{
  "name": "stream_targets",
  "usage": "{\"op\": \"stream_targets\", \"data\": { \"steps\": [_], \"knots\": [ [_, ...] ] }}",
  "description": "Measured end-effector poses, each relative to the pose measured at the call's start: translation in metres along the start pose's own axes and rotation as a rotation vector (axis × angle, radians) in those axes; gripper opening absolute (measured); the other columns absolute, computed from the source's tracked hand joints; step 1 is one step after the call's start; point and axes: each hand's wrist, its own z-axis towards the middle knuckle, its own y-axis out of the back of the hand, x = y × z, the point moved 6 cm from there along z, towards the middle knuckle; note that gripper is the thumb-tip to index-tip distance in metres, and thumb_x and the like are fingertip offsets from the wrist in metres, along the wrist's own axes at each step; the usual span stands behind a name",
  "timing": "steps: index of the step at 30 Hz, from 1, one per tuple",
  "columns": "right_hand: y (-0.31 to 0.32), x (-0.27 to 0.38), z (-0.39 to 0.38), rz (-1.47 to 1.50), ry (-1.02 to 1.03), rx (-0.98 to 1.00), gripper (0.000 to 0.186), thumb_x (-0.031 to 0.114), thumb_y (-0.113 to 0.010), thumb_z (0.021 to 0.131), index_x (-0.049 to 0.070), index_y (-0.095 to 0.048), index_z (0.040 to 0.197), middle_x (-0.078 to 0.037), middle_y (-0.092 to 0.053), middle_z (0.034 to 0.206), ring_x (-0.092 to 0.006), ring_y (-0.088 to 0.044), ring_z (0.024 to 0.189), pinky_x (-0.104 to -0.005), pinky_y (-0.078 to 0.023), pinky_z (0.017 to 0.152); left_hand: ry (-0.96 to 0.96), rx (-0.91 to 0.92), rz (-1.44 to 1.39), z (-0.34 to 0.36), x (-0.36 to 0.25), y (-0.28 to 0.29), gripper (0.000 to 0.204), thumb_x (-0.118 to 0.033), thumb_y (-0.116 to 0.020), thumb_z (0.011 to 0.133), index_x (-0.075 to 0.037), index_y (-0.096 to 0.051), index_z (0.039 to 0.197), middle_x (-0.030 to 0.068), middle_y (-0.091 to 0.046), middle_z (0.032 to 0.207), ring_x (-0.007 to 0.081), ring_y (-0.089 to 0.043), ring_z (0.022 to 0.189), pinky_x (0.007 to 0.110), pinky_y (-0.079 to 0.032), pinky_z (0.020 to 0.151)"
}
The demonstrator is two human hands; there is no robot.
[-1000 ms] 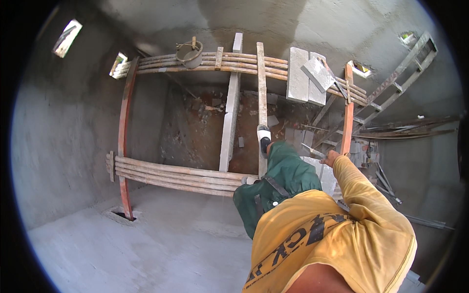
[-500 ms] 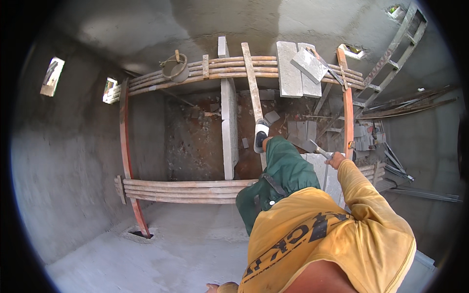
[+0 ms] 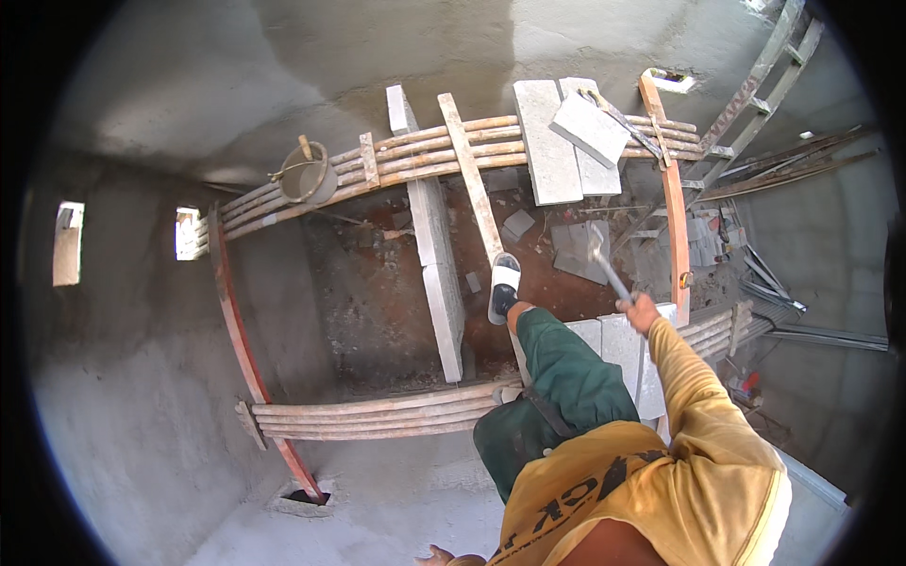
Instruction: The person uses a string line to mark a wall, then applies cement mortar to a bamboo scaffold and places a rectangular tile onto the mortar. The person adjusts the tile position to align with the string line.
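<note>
My right hand is closed around the grey handle of what looks like a trowel. Its narrow head is blurred and points up and away from me. Grey blocks lie on the near poles, just below this hand. At the bottom edge, my left hand shows only in part; its fingers are apart and hold nothing. My foot in a white-strapped sandal stands on a narrow plank that crosses the gap between the pole bundles.
A far pole bundle carries a bucket, pale slabs and a hand tool. A row of blocks stands mid-gap. Rubble and slabs lie far below. A ladder leans at the far right.
My view has shifted and tilted. My right hand has swung the trowel so its head points more upward. The left hand has moved slightly right at the bottom edge.
</note>
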Motion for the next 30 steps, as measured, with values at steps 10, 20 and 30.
{"op": "stream_targets", "data": {
  "steps": [10, 20, 30],
  "knots": [
    [0.04, 0.065, 0.193, -0.149, 0.046, -0.227, 0.048, 0.042, -0.056, 0.091, -0.004, -0.062, 0.105, -0.031, -0.063, 0.104, -0.0448, -0.058, 0.106, -0.0481, -0.046, 0.09, -0.282, 0.349, -0.057, 0.028, -0.168, 0.045, 0.075, -0.067, -0.047, 0.087, -0.019, -0.045, 0.144, 0.0185, -0.028, 0.155, 0.0419, -0.027, 0.14, 0.059, -0.022, 0.112],
    [0.042, 0.157, 0.432, -0.267, -0.017, -0.273, 0.047, 0.037, -0.06, 0.088, -0.002, -0.061, 0.115, -0.027, -0.063, 0.113, -0.0394, -0.059, 0.111, -0.0448, -0.046, 0.094, -0.377, 0.382, 0.081, 0.029, -0.242, 0.052, 0.068, -0.058, -0.059, 0.085, -0.018, -0.05, 0.139, 0.0205, -0.031, 0.152, 0.0411, -0.033, 0.137, 0.054, -0.026, 0.112],
    [0.031, 0.202, 0.626, -0.467, -0.029, -0.343, 0.036, 0.032, -0.056, 0.09, 0.011, -0.063, 0.119, -0.023, -0.064, 0.114, -0.0394, -0.061, 0.106, -0.0453, -0.049, 0.092, -0.115, 0.31, 0.489, 0.038, -0.18, 0.1, 0.066, -0.069, -0.057, 0.08, -0.029, -0.055, 0.133, 0.0116, -0.029, 0.156, 0.0375, -0.017, 0.145, 0.064, -0.023, 0.11]
  ]
}}
